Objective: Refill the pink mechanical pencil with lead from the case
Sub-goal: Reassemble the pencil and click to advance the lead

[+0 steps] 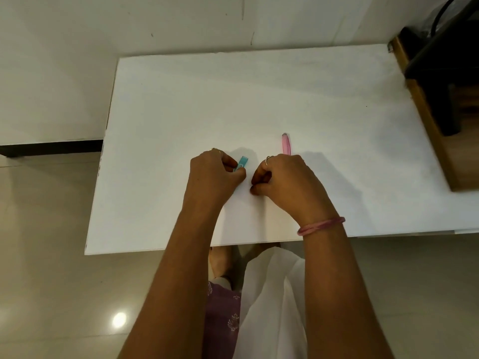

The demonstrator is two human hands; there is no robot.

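My left hand grips a small blue lead case, whose far end sticks out past the fingers over the white table. My right hand has its fingers curled, with the thumb and fingertips pressed together near the table top; whatever they pinch is too small to see. The pink mechanical pencil lies on the table just beyond my right hand, pointing away from me, its near end hidden behind the knuckles. The two hands are a few centimetres apart.
A wooden shelf edge with a dark object stands at the table's right. The white wall runs behind the table. Tiled floor lies to the left and below the near edge.
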